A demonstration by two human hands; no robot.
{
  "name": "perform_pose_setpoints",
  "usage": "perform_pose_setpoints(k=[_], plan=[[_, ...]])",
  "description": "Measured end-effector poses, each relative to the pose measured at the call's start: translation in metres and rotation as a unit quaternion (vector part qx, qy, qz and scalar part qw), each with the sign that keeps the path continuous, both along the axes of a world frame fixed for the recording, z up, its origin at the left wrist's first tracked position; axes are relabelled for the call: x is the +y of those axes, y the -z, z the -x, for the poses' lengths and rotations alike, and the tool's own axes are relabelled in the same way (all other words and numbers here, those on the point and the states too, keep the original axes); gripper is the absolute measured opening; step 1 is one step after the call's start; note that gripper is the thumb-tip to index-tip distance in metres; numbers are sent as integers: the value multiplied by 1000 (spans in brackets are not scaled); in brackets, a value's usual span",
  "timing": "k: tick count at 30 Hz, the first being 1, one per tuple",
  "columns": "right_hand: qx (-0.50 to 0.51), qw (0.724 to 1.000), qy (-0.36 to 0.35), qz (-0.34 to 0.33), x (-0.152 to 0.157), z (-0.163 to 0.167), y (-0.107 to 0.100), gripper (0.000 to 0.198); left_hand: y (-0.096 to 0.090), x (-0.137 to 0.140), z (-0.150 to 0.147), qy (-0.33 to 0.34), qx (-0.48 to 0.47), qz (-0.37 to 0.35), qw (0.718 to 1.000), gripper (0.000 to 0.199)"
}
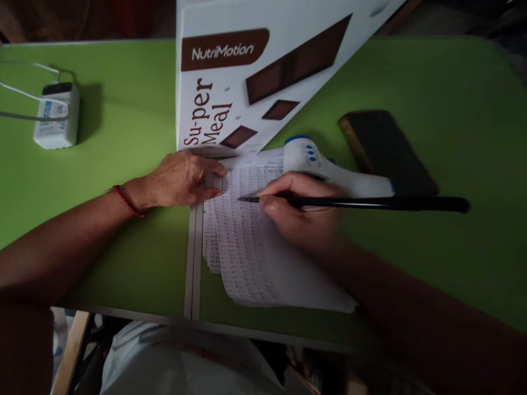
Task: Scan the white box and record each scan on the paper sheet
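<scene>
- Dim room, and a bright green tabletop (432, 99) fills the view, with a pale seam running from the near edge up toward the middle.
- At the far edge a white carton (222, 82) stands tilted, printed "NutriMotion" and "Su-per Meal" with brown bar pictures.
- Toward the far left corner sits a small white adapter (56, 115) with its cable trailing off the left edge.
- Centre stage: a stack of printed sheets (251, 258), densely covered in small rows, lying from the carton's foot down toward the near edge, just right of the seam.
- The left hand (181, 178) lies flat, fingers spread on the sheets' upper left corner, pinning them; grasping nothing, the grip released. A red thread circles that wrist.
- The right hand (302, 214) is clenched around a long black pen (370, 203), the tip touching the paper near the top of the stack; the hand is blurred.
- Behind that hand lies a white-and-blue infrared thermometer (325, 164), touching the sheets' far right corner; a dark phone (387, 151) rests just beyond it.
- My read: this is the marking or writing step, on an upper row of the top sheet.
- The next stroke seems to call for a steady left hand so the stack does not slide, and pen travel kept clear of the thermometer.
</scene>
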State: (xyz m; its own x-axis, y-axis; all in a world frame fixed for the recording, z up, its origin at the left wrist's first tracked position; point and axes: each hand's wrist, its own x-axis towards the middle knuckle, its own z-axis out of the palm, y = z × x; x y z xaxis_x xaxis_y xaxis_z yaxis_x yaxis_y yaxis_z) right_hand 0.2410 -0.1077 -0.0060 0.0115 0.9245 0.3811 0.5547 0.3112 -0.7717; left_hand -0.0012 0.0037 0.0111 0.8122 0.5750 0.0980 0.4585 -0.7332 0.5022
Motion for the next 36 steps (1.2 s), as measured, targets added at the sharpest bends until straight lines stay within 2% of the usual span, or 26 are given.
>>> perform_pose_setpoints(k=[8,18,25,32,36], plan=[[13,999,-39,-34,1,5,3,15,-4,-3,-1,-7,13,2,1000,39],[9,998,-53,16,2,5,0,11,-2,-2,-2,-1,9,9,1000,41],[-6,997,-74,3,1,0,3,12,-2,-1,-1,0,2,4,1000,41],[-6,999,-47,1,1,-3,7,18,-2,-1,-1,-1,3,12,1000,45],[-4,998,-63,-5,3,-4,8,19,-2,-1,-1,0,7,9,1000,43]])
